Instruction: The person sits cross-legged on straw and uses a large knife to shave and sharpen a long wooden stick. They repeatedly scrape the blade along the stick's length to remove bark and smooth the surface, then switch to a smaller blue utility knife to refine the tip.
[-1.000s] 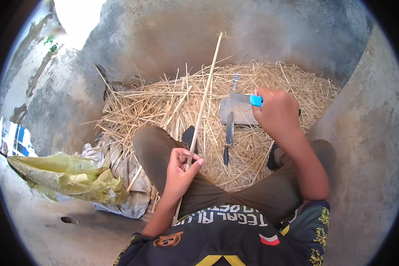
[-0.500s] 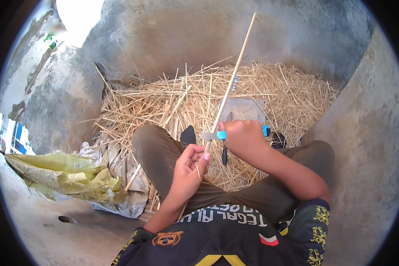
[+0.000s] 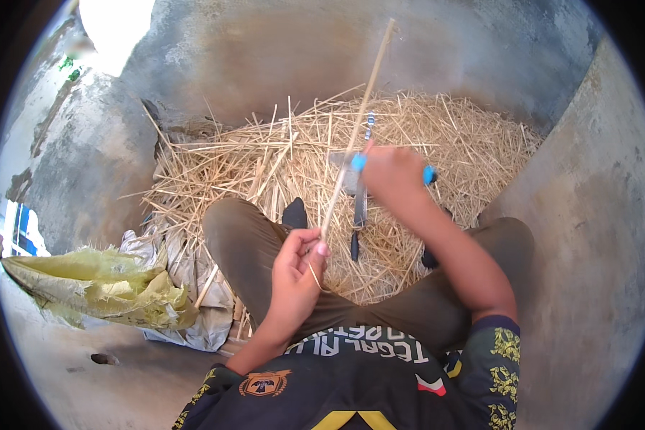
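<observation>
My left hand is closed around the lower end of a long, pale bamboo stick, which slants up and away to the right. A thin sliver pokes out beside my left thumb. My right hand, slightly blurred, grips a blue-handled knife. Its smeared blade lies across the stick, around the middle of its length. Between my legs, a second knife with a black handle rests on the shavings, its blade pointing away from me.
Straw-like shavings heap up before me, against a concrete wall. My bent legs flank the work. A torn yellowish sack lies at left. Another concrete wall rises close at right.
My right hand and the blue-handled knife have moved up along the stick, away from my left hand. The stick and left hand have shifted slightly left in the picture.
</observation>
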The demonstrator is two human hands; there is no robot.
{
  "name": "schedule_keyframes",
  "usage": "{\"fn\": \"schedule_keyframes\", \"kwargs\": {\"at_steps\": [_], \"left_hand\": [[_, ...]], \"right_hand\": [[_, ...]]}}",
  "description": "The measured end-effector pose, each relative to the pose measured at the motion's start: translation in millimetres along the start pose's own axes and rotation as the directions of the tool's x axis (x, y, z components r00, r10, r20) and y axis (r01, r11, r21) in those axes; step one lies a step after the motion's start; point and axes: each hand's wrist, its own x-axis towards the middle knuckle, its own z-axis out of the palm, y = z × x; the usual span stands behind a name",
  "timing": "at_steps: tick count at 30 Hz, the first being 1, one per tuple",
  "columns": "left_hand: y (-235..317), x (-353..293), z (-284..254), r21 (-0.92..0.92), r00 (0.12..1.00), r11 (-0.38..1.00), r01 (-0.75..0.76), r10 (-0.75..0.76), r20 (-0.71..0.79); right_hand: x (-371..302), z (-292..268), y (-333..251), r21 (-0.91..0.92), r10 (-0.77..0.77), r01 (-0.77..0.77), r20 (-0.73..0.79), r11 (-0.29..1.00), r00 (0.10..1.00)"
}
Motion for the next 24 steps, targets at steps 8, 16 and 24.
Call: {"fn": "schedule_keyframes", "kwargs": {"at_steps": [8, 16, 24], "left_hand": [[-8.6, -7.5, 14.0, 0.211, 0.992, 0.969, -0.126, 0.127, 0.012], [-9.3, -38.4, 2.6, 0.345, 0.987, 0.926, -0.153, 0.126, 0.100], [4.4, -59.3, -10.7, 0.415, 0.967, 0.888, -0.199, 0.109, 0.229]], "right_hand": [[7.4, 2.4, 33.5, 0.025, 0.090, -0.091, 0.044, 0.996, 0.995], [30.7, -29.6, 106.9, -0.105, 0.412, -0.401, 0.108, 0.910, 0.905], [57.5, -80.2, 184.2, -0.313, 0.635, -0.601, 0.008, 0.735, 0.772]]}}
